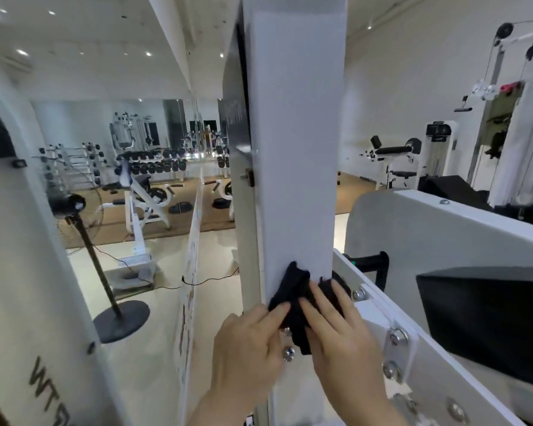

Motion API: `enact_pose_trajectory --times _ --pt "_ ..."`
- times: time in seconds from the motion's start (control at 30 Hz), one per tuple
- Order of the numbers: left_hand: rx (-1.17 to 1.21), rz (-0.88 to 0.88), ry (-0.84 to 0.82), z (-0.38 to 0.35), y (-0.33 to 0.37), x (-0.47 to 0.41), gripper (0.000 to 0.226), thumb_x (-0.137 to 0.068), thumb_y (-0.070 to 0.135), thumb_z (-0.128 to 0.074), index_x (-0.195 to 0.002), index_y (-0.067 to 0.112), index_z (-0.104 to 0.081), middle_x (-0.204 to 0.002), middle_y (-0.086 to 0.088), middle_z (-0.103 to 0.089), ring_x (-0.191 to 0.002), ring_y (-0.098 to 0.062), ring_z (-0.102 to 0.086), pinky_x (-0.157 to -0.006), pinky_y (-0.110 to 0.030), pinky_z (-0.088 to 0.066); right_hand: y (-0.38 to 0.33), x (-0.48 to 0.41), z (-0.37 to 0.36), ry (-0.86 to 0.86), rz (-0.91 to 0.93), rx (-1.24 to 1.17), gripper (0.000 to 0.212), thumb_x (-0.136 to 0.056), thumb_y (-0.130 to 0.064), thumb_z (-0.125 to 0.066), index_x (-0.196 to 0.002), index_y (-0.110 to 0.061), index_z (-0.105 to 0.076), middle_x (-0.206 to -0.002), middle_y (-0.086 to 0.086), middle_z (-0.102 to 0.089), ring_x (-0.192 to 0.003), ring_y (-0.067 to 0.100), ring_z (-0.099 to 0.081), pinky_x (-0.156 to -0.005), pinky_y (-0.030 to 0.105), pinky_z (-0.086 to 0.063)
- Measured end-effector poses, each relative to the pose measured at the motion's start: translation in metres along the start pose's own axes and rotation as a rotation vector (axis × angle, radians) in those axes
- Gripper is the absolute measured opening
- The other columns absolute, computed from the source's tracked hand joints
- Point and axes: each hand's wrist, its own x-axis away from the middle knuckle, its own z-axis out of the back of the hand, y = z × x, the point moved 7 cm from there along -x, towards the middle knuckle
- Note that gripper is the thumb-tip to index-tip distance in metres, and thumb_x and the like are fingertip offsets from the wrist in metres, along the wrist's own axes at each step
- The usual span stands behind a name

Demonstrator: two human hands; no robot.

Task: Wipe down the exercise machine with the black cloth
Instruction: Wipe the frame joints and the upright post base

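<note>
A tall white upright post of the exercise machine (296, 142) rises in front of me. A crumpled black cloth (296, 290) lies against the post's lower part, just above a row of bolts. My left hand (246, 345) presses the cloth's left edge with straight fingers. My right hand (336, 327) lies flat over the cloth's right side, fingers straight, pressing it to the post. Part of the cloth hangs down between my two hands.
A white angled arm of the machine with bolts (413, 348) and a black pad (486, 321) extends to the right. A standing fan (83, 216) is on the left floor. A white curved shroud (28, 272) fills the left edge. Dumbbell racks and benches stand far back.
</note>
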Motion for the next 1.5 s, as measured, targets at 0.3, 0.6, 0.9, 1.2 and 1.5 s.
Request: enact_pose_trajectory --times 0.3,0.6,0.9,1.2,1.5 --pt "0.106 0.357 0.159 0.028 -0.04 0.008 0.035 -0.088 0.015 -0.047 -0.109 0.029 -0.072 -0.071 0.014 -0.049 -0.059 -0.013 -0.052 -0.059 -0.032 -0.045 -0.022 -0.018 -0.003 -0.321 -0.048 -0.127 0.046 -0.079 -0.058 -0.06 -0.114 -0.03 -0.064 -0.083 -0.013 -0.048 -0.066 0.009 -0.046 -0.059 0.028 -0.046" --pt "0.462 0.408 -0.023 0.0 -0.037 0.017 0.05 -0.093 0.048 -0.027 -0.142 0.04 -0.033 -0.14 0.032 -0.029 -0.128 0.013 -0.019 -0.102 0.001 -0.009 -0.044 -0.028 -0.005 -0.131 -0.055 -0.228 0.028 -0.085 -0.013 -0.064 -0.111 -0.021 -0.058 -0.1 -0.009 -0.048 -0.08 0.01 -0.054 -0.065 0.022 -0.048" --pt "1.153 0.482 0.082 -0.044 -0.033 -0.019 0.055 -0.101 0.033 -0.03 -0.154 0.021 -0.017 -0.154 0.021 -0.027 -0.141 0.005 -0.023 -0.117 -0.02 -0.022 -0.045 -0.005 -0.008 -0.06 0.007 -0.022 0.052 -0.086 -0.01 -0.059 -0.136 -0.023 -0.05 -0.134 0.006 -0.048 -0.115 0.023 -0.052 -0.09 0.041 -0.044" --pt "0.818 0.309 0.182 -0.035 -0.018 -0.017 0.082 -0.086 0.043 -0.058 -0.152 0.042 -0.009 -0.157 0.008 -0.025 -0.145 -0.014 -0.027 -0.115 -0.047 -0.031 -0.01 -0.031 0.017 0.081 -0.11 -0.048 0.034 -0.083 -0.01 -0.054 -0.107 -0.032 -0.065 -0.1 -0.01 -0.048 -0.074 0.006 -0.053 -0.056 0.022 -0.046" --pt "0.561 0.104 0.44 0.031 0.007 -0.106 0.07 -0.093 0.036 -0.044 -0.149 0.05 -0.003 -0.16 0.004 -0.021 -0.144 -0.012 -0.027 -0.113 -0.03 -0.03 -0.041 -0.083 0.019 0.148 -0.168 -0.332 0.053 -0.095 -0.027 -0.04 -0.148 -0.025 -0.035 -0.152 -0.005 -0.036 -0.138 0.008 -0.038 -0.11 0.015 -0.029"
